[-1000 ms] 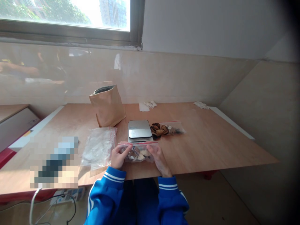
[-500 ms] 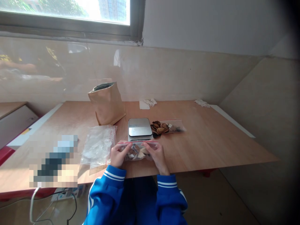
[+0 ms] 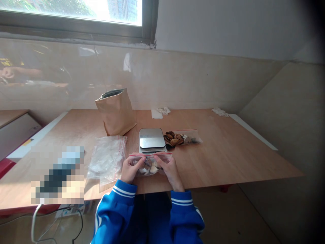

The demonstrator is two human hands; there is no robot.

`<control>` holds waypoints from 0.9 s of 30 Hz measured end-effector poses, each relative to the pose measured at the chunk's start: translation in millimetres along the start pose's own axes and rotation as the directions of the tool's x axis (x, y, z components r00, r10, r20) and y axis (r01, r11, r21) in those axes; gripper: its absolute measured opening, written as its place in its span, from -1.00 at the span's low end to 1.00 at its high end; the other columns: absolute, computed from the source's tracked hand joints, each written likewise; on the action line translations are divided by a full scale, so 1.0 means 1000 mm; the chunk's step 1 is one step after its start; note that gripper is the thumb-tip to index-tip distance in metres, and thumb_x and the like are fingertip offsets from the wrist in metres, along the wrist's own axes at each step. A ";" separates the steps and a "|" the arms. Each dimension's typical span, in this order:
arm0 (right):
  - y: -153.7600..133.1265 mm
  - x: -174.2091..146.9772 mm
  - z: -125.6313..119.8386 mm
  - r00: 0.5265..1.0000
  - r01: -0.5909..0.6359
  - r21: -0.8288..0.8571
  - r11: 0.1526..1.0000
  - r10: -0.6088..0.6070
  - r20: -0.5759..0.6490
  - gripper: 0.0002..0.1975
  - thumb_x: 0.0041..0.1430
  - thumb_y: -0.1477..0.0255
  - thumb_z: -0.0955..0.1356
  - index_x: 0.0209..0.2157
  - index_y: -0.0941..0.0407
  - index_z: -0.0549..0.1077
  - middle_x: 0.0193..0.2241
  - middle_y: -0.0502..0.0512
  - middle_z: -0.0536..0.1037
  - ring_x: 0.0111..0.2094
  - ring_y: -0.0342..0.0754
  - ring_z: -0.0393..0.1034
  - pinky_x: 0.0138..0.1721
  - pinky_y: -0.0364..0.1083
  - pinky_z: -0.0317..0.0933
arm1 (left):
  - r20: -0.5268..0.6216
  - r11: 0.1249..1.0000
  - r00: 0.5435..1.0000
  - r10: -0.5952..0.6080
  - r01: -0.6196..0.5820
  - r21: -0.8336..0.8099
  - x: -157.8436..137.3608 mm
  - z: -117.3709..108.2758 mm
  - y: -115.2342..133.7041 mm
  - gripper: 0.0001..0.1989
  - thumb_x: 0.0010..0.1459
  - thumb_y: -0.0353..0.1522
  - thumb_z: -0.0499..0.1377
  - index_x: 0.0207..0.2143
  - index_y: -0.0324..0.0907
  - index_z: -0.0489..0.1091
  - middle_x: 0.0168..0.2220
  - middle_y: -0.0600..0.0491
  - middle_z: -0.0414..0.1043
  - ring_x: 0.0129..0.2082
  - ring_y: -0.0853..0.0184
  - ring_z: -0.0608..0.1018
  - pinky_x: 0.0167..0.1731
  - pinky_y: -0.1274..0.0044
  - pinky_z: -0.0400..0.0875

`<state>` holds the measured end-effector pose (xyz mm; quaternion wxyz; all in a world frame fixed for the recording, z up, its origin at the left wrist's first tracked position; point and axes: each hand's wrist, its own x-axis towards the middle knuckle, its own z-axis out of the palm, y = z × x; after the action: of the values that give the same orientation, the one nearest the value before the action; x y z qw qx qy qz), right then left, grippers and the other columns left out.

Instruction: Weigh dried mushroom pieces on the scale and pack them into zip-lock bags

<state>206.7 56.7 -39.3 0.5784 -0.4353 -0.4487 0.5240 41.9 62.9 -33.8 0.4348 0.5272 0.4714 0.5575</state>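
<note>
Between my hands is a clear zip bag (image 3: 149, 167) with a red seal strip, holding pale and brown dried pieces. My left hand (image 3: 130, 168) pinches its upper left edge, thumb on the strip. On the other side, my right hand (image 3: 170, 168) grips the upper right part with the thumb also at the strip. Fingers behind the bag are hidden. Just beyond stands a small kitchen scale (image 3: 152, 138) with a bare silver top. Right of the scale lies a second zip bag (image 3: 195, 135), with brown dried slices (image 3: 175, 138) at its left end.
A stack of clear zip bags (image 3: 108, 159) lies to the left. Behind it stands an open brown paper pouch (image 3: 115, 112). Crumpled tissues (image 3: 164, 110) and another tissue (image 3: 219, 112) rest near the wall. A blurred-out object (image 3: 59, 174) with a cable is at the left front.
My left thumb has shifted slightly right along the seal strip, closer to the right thumb. Both hands still hold the bag; the other things on the table stay put.
</note>
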 end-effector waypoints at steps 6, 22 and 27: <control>0.000 0.000 0.001 0.999 0.022 -0.015 1.000 -0.022 -0.047 -0.72 -0.08 0.21 0.49 -0.41 0.14 0.57 -0.41 0.13 0.64 -0.33 0.03 0.54 -0.21 -0.01 0.42 | -0.029 0.999 0.999 -0.038 0.038 0.001 -0.001 0.000 -0.003 -0.75 -0.11 -0.21 0.36 -0.45 -0.23 0.58 -0.37 -0.04 0.57 -0.31 0.24 0.57 -0.26 0.46 0.49; 0.000 -0.002 0.006 0.996 0.055 -0.008 0.998 -0.056 -0.072 -0.77 -0.06 0.25 0.49 -0.41 0.13 0.56 -0.41 0.11 0.63 -0.33 0.02 0.54 -0.20 0.00 0.40 | -0.075 1.000 0.997 0.014 -0.014 -0.010 -0.003 -0.001 -0.004 -0.78 -0.07 -0.22 0.34 -0.47 -0.22 0.57 -0.40 -0.01 0.53 -0.35 0.29 0.55 -0.30 0.50 0.47; -0.005 -0.005 0.005 0.998 0.003 0.167 0.986 -0.014 0.067 -0.78 -0.07 0.25 0.50 -0.42 0.09 0.54 -0.14 0.14 0.60 -0.12 0.08 0.51 -0.04 0.06 0.36 | 0.030 0.995 0.998 -0.047 0.049 -0.087 -0.003 -0.001 0.001 -0.75 -0.06 -0.22 0.34 -0.39 -0.22 0.57 -0.34 -0.02 0.56 -0.31 0.26 0.57 -0.24 0.47 0.49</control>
<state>202.4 51.4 -34.1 0.5993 -0.3654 -0.4245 0.5719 41.0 59.9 -33.2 0.4774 0.5038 0.4528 0.5597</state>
